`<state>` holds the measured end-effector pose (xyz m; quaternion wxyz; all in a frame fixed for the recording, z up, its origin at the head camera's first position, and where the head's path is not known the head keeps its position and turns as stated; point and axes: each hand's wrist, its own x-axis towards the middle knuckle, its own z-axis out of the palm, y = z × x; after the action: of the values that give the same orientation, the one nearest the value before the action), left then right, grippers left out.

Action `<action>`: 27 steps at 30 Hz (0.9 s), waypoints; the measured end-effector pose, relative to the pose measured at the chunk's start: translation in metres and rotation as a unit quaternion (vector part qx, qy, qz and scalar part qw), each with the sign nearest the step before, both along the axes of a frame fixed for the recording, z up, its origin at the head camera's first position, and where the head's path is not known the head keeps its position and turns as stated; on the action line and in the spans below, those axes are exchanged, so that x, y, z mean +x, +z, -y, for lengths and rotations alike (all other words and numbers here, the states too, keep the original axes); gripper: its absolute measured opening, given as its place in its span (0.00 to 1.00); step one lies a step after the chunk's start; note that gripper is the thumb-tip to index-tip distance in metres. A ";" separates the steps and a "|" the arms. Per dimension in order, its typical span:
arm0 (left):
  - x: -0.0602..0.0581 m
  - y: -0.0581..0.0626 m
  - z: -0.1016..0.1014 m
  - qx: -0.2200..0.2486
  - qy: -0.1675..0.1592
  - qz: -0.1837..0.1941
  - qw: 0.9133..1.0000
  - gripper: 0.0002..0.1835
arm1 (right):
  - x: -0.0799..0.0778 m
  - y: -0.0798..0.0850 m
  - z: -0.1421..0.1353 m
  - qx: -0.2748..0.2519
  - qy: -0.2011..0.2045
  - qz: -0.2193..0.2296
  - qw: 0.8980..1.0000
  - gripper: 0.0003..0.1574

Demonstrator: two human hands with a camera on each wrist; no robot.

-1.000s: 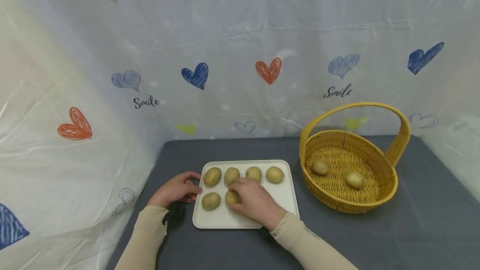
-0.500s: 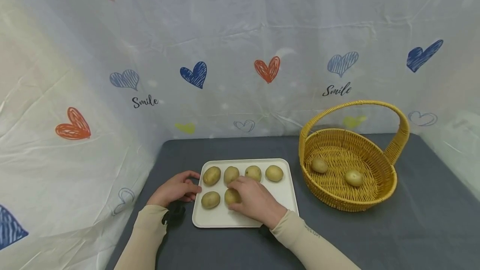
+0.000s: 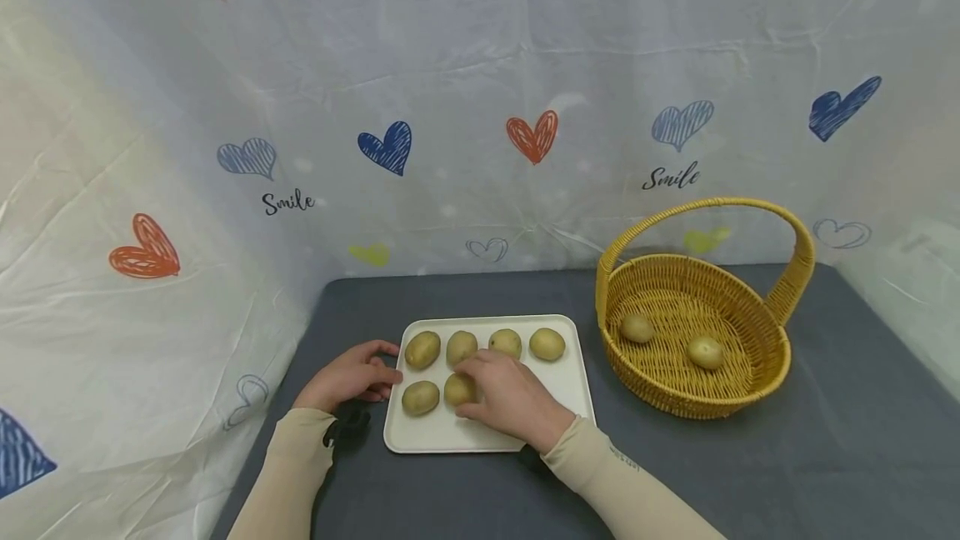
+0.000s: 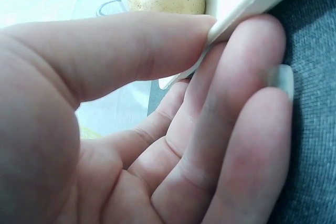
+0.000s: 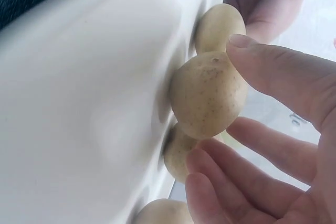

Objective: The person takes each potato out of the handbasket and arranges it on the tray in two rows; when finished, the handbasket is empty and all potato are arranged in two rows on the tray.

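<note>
A cream rectangular tray [image 3: 517, 432] carries several potatoes, with a back row ending in a potato [image 3: 547, 344] at the right. My left hand [image 3: 352, 377] holds the tray's left rim, thumb above and a finger beneath in the left wrist view. In the front row lie a left potato [image 3: 420, 398] and a second potato [image 3: 459, 390] beside it. My right hand [image 3: 517, 398] reaches over the tray at that second potato. In the right wrist view, its thumb and loosely bent fingers lie around this potato [image 5: 207, 95], which rests on the tray; firm contact is not visible.
A yellow woven basket [image 3: 660, 394] with a tall handle stands right of the tray, with two potatoes inside. A dark grey cloth [image 3: 450, 498] covers the table. Behind it hangs a white curtain [image 3: 450, 48] printed with hearts.
The second front-row potato has shifted slightly left, and more of it shows beside the right fingers. Both hands stay nearly in place; the whole head view has drifted slightly.
</note>
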<state>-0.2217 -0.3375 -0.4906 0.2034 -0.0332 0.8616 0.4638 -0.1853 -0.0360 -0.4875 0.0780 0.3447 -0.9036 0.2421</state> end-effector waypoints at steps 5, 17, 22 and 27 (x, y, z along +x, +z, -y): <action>-0.003 -0.002 -0.002 -0.005 0.004 -0.003 1.000 0.31 | -0.001 0.000 -0.002 0.004 -0.003 0.000 1.000 0.31; -0.002 0.000 0.001 -0.010 -0.011 -0.005 1.000 0.33 | 0.008 0.021 -0.040 0.007 -0.022 0.026 0.999 0.32; -0.001 -0.001 0.002 -0.025 -0.013 -0.005 1.000 0.35 | 0.019 0.037 -0.099 -0.002 -0.047 0.012 0.999 0.30; -0.004 -0.004 -0.001 -0.027 -0.021 -0.004 0.999 0.36 | 0.031 0.048 -0.174 -0.026 -0.088 -0.007 0.996 0.27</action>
<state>-0.2261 -0.3363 -0.4941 0.2083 -0.0188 0.8751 0.4365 -0.1543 0.1382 -0.4396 0.1145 0.2631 -0.9233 0.2554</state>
